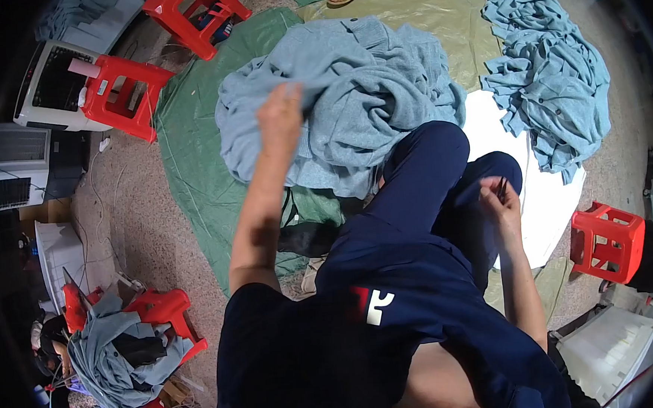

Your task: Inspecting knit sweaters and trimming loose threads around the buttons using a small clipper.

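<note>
Grey-blue pile point(350, 98): a heap of crumpled garments on the green tarp point(195, 137), straight ahead of the seated person.
Left hand point(280, 117): stretched forward, fingers closed on a fold of the heap's near-left edge.
Right hand point(500, 201): resting by the right knee, fingers pinched around a small dark tool point(502, 186).
Second heap point(550, 70): similar grey-blue cloth, well apart to the right, beside a white sheet point(542, 191).
Red stools point(121, 93): scattered about the floor.
</note>
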Demonstrator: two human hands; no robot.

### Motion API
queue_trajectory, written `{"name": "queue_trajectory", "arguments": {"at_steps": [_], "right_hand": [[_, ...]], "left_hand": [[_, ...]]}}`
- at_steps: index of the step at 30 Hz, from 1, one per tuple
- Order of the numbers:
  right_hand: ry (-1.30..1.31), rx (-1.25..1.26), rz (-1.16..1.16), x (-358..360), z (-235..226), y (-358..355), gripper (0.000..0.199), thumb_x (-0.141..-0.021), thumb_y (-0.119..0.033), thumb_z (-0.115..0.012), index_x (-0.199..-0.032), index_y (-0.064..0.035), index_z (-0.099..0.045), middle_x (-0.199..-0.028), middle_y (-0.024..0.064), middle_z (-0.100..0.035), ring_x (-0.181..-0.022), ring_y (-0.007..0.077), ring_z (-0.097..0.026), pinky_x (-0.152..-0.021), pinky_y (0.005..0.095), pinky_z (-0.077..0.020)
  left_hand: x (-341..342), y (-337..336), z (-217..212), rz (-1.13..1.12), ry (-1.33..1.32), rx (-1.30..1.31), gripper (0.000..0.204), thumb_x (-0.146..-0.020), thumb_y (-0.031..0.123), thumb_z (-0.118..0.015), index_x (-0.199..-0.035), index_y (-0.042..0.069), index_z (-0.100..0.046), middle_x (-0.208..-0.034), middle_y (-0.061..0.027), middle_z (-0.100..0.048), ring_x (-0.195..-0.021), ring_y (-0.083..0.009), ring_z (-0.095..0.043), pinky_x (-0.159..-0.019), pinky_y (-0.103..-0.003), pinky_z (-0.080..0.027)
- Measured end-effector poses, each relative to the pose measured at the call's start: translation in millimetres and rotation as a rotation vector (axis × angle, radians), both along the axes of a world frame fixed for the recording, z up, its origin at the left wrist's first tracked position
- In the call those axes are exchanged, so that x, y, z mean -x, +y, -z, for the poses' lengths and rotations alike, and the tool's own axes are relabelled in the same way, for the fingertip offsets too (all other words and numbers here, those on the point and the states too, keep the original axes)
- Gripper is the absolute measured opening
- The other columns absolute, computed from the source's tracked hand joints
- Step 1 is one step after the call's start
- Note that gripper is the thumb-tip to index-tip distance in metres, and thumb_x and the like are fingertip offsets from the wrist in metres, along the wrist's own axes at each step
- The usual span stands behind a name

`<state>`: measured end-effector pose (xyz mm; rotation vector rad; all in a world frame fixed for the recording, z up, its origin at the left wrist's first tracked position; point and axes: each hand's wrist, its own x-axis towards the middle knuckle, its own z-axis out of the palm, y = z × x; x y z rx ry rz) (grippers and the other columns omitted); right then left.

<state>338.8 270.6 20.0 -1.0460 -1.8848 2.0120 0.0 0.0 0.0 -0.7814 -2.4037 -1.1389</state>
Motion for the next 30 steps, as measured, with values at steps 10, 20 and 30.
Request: {"name": "queue_trajectory", "arguments": {"at_steps": [10,20,30], "right_hand": [[0.533,-0.482,-0.567,52,-81,-23,0.029,-0.073,-0.013,-0.072,-0.097,0.0000,-0.064,-0.102,0.0142,-0.064,-0.095,0.0232,-0.059,-0.084,0.0332,-0.0464],[0.606,-0.085,0.448,-175,-39,84,0.044,-0.089,-0.030,-0.054,-0.124,-0.0037,-0.052,-0.122,0.0147,-0.056,-0.111,0.0283,-0.054,-0.101,0.0433,-0.0398],[0.355,0.180,1.024,-233,29,195,0.043,-0.096,-0.026,-0.054,-0.131,-0.0016,-0.051,-0.135,0.0141,-0.054,-0.125,0.0278,-0.051,-0.110,0.0451,-0.0379]], "left_hand": [[-217,82,-116,1.271,-0.092,-0.297,0.023,-0.080,0.015,-0.074,-0.094,0.000,-0.064,-0.084,-0.0095,-0.062,-0.069,-0.0244,-0.063,-0.059,-0.033,-0.049],[-71,22,46,0.491,-0.294,0.081,0.026,-0.093,0.020,-0.057,-0.113,0.004,-0.061,-0.104,-0.0097,-0.064,-0.103,-0.0195,-0.058,-0.093,-0.032,-0.043],[-92,34,35,0.876,-1.036,0.408,0.056,-0.077,0.032,-0.077,-0.121,0.003,-0.058,-0.106,-0.0068,-0.063,-0.098,-0.0161,-0.055,-0.089,-0.030,-0.043]]}}
